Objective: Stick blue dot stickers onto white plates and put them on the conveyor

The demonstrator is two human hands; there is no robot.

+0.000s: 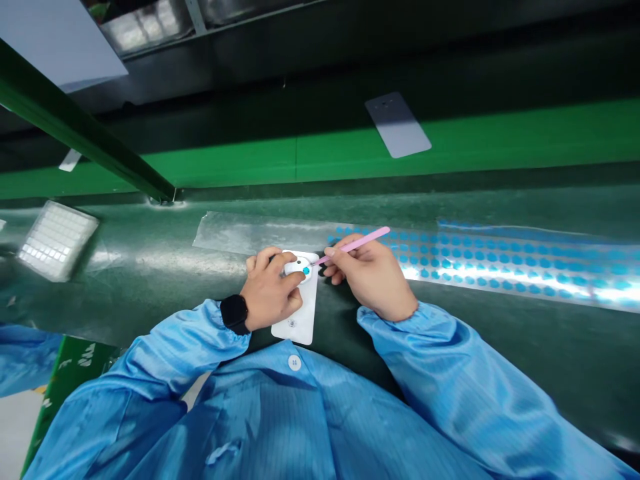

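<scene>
One white panel, partly hidden

Over there, one camera sits on the person's head, looking forward and steeply down, past the blue jacket to the hands at mid-view, close enough to show separate fingers, yet wide enough to take in the surface and green ledge beyond.

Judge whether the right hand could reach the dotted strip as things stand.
Probably yes: the right hand, though holding a pink tool, is near the dotted strip, with nothing visible between them.
</scene>
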